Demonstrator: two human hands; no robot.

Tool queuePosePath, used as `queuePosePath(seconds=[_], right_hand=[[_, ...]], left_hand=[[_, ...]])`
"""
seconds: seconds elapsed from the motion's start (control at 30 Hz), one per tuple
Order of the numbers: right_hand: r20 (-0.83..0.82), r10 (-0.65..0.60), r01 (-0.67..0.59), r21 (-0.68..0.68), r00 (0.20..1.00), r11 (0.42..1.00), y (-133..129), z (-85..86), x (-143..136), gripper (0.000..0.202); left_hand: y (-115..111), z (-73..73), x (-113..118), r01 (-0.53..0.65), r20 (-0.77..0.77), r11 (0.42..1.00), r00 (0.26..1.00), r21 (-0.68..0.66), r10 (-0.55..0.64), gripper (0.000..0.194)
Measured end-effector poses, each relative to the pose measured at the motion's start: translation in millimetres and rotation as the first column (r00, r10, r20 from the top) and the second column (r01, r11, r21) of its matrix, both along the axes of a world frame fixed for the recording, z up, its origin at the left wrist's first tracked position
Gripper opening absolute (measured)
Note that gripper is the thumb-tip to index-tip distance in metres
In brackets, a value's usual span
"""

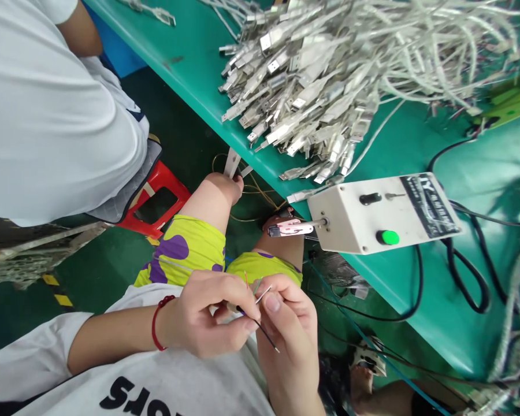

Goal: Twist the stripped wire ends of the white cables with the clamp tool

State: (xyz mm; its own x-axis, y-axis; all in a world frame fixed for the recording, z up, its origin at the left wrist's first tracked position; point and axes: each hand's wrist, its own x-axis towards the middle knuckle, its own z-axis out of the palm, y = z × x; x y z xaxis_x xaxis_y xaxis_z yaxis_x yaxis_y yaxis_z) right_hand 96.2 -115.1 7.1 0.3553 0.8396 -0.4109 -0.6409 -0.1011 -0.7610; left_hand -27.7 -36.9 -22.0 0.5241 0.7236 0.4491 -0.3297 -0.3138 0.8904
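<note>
Above my lap, my left hand (219, 312), with a red bracelet at the wrist, pinches the end of a cable whose thin wires fan out. A black wire (266, 335) with a bare tip points down to the right, and a white wire (263, 294), a red one and a green one stick up between my hands. My right hand (288, 329) is closed with thumb and fingertips at the white and green wires. Beyond my hands, a white box (385, 214) with a green button and a metal shaft sits at the table's edge.
A large pile of USB cables (312, 86) covers part of the green table (177, 63). Black cords (420, 289) trail from the box. A person in a white shirt sits at the left by a red stool (162, 196). More cables lie at the right edge.
</note>
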Motion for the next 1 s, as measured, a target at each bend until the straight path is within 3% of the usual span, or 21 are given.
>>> queuePosePath(seconds=[0.5, 0.8, 0.93, 1.0], right_hand=[[-0.050, 0.014, -0.017, -0.046, 0.999, 0.999, -3.7, -6.0, 1.8, 0.033], [-0.025, 0.020, -0.022, -0.090, 0.999, 0.996, -3.2, -10.4, 5.9, 0.038], [0.024, 0.042, -0.040, -0.080, 0.999, 0.996, -7.5, -26.1, 9.2, 0.034], [0.137, 0.049, -0.042, -0.052, 0.989, 0.998, -10.5, -41.5, 9.1, 0.033]], left_hand=[[-3.7, 2.6, 0.1, 0.011, -0.052, 1.000, 0.999, -0.006, -0.011, 0.012], [1.3, 6.9, -0.6, 0.097, -0.106, 0.994, 0.989, -0.051, -0.102, 0.019], [3.7, 8.8, -2.5, 0.119, -0.136, 0.988, 0.982, -0.095, -0.131, 0.017], [4.5, 8.5, -4.5, 0.117, -0.142, 0.986, 0.981, -0.120, -0.133, 0.016]])
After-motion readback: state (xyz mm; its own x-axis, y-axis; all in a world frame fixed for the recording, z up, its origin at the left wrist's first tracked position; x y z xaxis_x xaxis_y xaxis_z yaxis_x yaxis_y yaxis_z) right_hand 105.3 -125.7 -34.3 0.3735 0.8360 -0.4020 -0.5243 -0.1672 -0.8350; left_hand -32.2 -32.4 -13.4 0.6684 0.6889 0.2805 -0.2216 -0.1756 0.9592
